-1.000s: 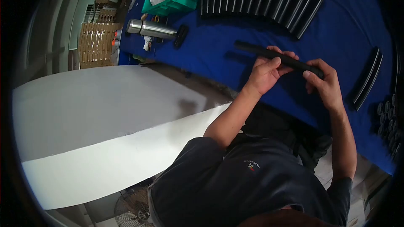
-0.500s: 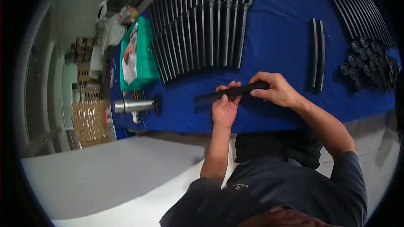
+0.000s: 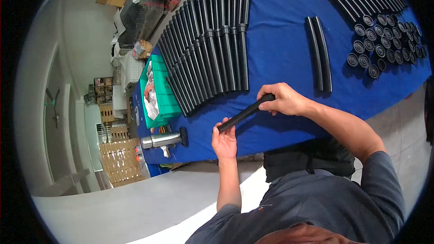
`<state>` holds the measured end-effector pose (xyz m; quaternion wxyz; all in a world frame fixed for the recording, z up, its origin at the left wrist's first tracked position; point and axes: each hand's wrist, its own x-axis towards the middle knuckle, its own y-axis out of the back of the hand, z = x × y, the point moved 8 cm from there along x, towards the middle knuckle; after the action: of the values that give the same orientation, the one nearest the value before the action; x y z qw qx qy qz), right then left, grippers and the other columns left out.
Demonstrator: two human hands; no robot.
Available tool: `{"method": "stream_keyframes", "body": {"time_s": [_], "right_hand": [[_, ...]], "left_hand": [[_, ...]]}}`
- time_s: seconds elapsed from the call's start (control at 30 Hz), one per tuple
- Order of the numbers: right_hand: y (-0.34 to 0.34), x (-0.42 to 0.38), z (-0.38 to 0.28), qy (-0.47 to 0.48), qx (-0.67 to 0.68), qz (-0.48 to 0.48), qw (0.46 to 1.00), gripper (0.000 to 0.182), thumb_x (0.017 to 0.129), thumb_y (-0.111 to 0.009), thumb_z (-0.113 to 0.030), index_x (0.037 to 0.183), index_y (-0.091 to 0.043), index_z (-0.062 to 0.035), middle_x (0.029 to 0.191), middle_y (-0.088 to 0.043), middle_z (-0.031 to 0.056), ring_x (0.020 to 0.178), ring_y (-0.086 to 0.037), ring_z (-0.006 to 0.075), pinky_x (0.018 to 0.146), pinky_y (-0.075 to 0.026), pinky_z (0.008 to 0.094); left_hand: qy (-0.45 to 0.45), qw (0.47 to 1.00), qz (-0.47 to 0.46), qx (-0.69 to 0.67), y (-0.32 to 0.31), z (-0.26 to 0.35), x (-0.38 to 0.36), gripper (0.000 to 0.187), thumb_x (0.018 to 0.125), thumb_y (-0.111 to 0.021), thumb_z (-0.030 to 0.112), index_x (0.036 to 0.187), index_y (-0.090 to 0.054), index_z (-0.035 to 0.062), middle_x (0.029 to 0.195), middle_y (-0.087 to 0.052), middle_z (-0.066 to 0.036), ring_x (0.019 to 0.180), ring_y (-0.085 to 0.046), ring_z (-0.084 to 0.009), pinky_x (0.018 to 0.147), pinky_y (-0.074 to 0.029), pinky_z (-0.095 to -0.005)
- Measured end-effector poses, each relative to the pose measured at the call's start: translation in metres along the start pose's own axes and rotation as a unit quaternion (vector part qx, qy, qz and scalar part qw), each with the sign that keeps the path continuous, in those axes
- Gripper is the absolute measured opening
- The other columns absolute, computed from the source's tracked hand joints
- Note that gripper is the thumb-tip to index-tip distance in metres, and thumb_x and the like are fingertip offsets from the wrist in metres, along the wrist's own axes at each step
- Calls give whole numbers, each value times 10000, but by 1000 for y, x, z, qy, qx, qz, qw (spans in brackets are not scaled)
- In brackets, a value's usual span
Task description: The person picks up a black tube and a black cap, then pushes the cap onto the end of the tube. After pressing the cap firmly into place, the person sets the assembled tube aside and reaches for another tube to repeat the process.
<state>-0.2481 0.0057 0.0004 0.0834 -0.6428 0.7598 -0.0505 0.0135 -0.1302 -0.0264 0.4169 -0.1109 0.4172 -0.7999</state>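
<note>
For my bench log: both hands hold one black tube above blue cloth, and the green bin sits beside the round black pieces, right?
No: the head view shows the green bin beside the fanned tubes, not the round pieces. Left hand and right hand do hold one black tube above blue cloth.

On the bench (image 3: 280, 31) my camera showed tube rows (image 3: 243, 58) behind the held tube (image 3: 246, 114); left, crate (image 3: 167, 94) and flask (image 3: 160, 140); right, paired tubes (image 3: 315, 54), then caps (image 3: 385, 42).
</note>
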Motion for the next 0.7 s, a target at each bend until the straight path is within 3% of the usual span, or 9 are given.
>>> {"method": "stream_keyframes", "body": {"time_s": [0.27, 0.3, 0.37, 0.4, 0.5, 0.53, 0.57, 0.63, 0.7], "right_hand": [[-1, 7, 16, -8, 102, -32, 994, 224, 878, -746, -118, 1029, -672, 30, 746, -668, 74, 592, -652, 138, 522, -545, 282], [0, 7, 18, -25, 110, -37, 993, 223, 873, -750, -126, 1016, -669, 24, 748, -663, 71, 589, -647, 137, 512, -540, 280], [1, 5, 17, -59, 125, -49, 989, 223, 862, -759, -142, 990, -664, 14, 751, -654, 64, 583, -638, 135, 492, -531, 274], [0, 3, 15, -67, 129, -52, 988, 257, 859, -763, -161, 1005, -642, 13, 734, -636, 58, 573, -630, 129, 466, -519, 274], [-1, 2, 14, -82, 128, -48, 987, 306, 866, -752, -160, 1071, -616, 22, 724, -634, 71, 572, -634, 130, 449, -509, 271], [0, 2, 14, -83, 128, -47, 987, 348, 870, -760, -177, 1103, -601, 28, 737, -637, 77, 572, -635, 133, 446, -509, 271], [1, 2, 15, -85, 129, -44, 987, 390, 875, -767, -193, 1135, -586, 33, 750, -640, 84, 573, -637, 136, 443, -508, 271], [6, 3, 15, -73, 172, -10, 982, 477, 885, -779, -243, 1195, -557, 44, 787, -647, 96, 583, -643, 143, 443, -511, 271], [12, 5, 17, -44, 255, 52, 965, 570, 896, -789, -308, 1251, -530, 55, 836, -654, 108, 603, -651, 151, 449, -518, 270]], "left_hand": [[46, 996, 51, 52, 2, 6, -22, 223, 1002, -610, 135, 1120, -659, -48, 1246, -673, -264, 1135, -689, -373, 957, -618, -480], [83, 985, 13, 154, -7, 8, -22, 213, 983, -628, 118, 1108, -658, -52, 1229, -678, -257, 1128, -693, -364, 949, -620, -475], [150, 923, -64, 349, -26, 16, -22, 201, 944, -666, 83, 1085, -654, -60, 1197, -689, -243, 1115, -700, -348, 934, -625, -467], [189, 883, -54, 426, -32, 16, -24, 324, 868, -751, 46, 1157, -632, -41, 1096, -709, -184, 1007, -722, -270, 859, -627, -378], [185, 780, -91, 591, -76, -7, -23, 514, 806, -825, 36, 1266, -599, 4, 1021, -710, -129, 889, -698, -188, 782, -584, -298], [169, 731, -109, 652, -86, -18, -23, 665, 763, -873, 40, 1350, -561, 51, 963, -690, -63, 816, -641, -127, 735, -523, -259], [99, 637, -169, 746, -116, -28, -25, 676, 790, -871, 87, 1381, -546, 57, 932, -678, -59, 778, -616, -108, 689, -504, -261], [-41, 543, -221, 809, -132, -38, -24, 662, 819, -847, 108, 1404, -540, 62, 821, -655, -43, 689, -580, -93, 612, -475, -266], [-123, 545, -229, 797, -156, -30, -11, 617, 836, -813, 106, 1396, -558, 58, 707, -569, -11, 614, -512, -86, 557, -437, -274]]}}
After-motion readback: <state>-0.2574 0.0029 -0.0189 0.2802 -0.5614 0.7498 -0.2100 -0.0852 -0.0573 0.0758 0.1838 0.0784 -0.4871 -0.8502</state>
